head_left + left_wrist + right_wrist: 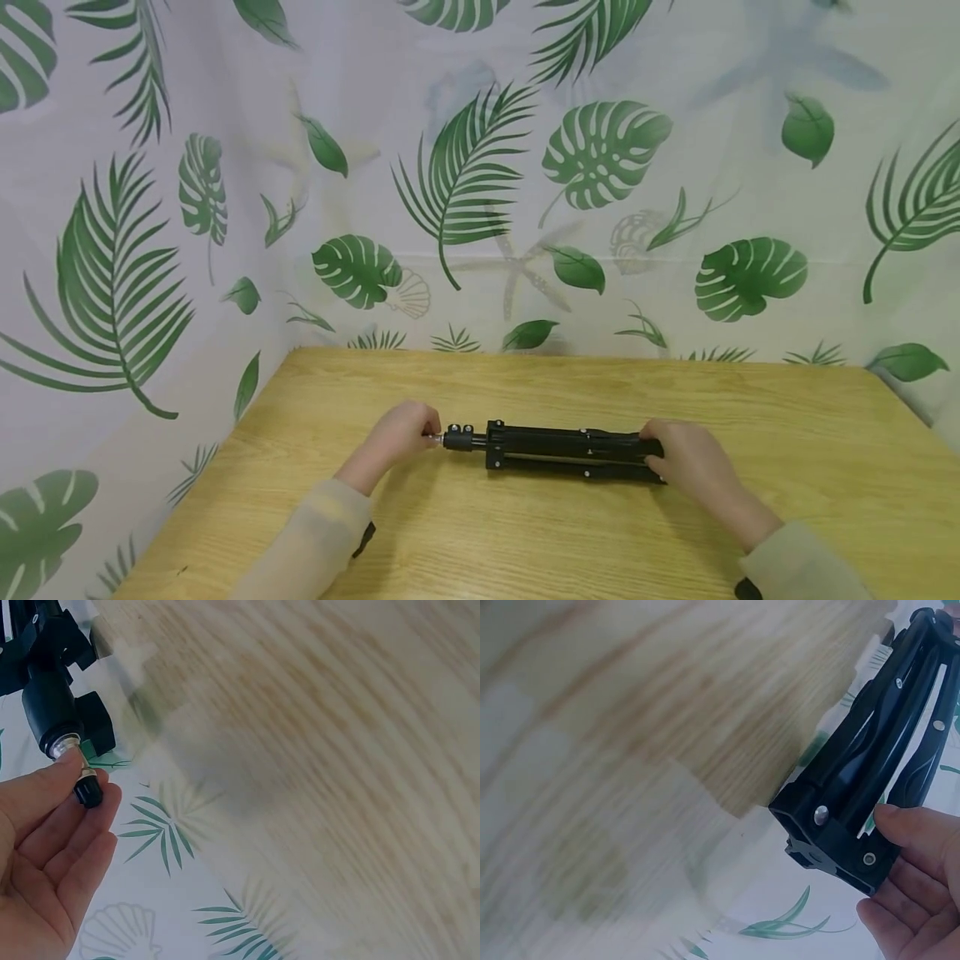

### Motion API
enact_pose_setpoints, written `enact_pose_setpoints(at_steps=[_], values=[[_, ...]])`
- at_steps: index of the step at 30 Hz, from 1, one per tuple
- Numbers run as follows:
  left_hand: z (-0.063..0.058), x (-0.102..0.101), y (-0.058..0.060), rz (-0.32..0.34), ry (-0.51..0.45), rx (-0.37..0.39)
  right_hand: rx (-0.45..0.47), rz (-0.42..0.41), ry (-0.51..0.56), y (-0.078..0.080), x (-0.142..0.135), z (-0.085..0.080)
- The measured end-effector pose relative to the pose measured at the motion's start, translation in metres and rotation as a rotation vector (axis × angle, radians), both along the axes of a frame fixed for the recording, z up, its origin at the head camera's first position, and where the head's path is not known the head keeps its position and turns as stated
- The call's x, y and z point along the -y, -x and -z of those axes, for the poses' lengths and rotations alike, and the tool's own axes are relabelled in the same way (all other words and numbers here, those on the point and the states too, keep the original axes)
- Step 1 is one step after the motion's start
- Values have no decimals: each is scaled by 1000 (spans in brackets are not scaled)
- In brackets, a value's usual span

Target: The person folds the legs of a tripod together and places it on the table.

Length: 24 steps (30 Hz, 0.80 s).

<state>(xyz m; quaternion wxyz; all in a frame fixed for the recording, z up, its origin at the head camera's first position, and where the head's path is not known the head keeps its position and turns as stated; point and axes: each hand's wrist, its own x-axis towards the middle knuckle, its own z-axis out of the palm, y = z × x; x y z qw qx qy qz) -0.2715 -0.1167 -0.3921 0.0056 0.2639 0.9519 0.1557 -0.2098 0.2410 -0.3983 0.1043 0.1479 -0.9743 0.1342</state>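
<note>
A folded black tripod stand [555, 442] lies lengthwise between both hands, just over the wooden table. Its narrow end has a clamp collar [51, 709] and a thin silver post with a black tip [88, 792]. My left hand [405, 429] pinches that post between thumb and fingers. At the wide end, my right hand [690, 462] grips the folded legs, thumb on the near side and fingers around the far side. Silver rivets show on the leg bracket [832, 832] in the right wrist view. Whether the stand touches the table I cannot tell.
The wooden table [480, 533] spreads beneath the hands. Behind it and along the left side hangs a white cloth [480, 325] printed with green leaves, shells and starfish. A small dark mark [182, 571] shows at the table's front left.
</note>
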Motion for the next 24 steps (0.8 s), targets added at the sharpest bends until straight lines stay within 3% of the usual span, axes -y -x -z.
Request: enact_pose_setpoints(at_steps=[9, 17, 20, 24], values=[[7, 2, 6, -10, 4, -3, -24, 9, -7, 2, 3, -1], [14, 4, 6, -46, -26, 38, 23, 7, -37, 3, 5, -3], [8, -1, 1, -92, -29, 52, 51, 13, -14, 1, 3, -6], [-7, -17, -12, -127, -84, 11, 38, 33, 32, -5, 6, -16]])
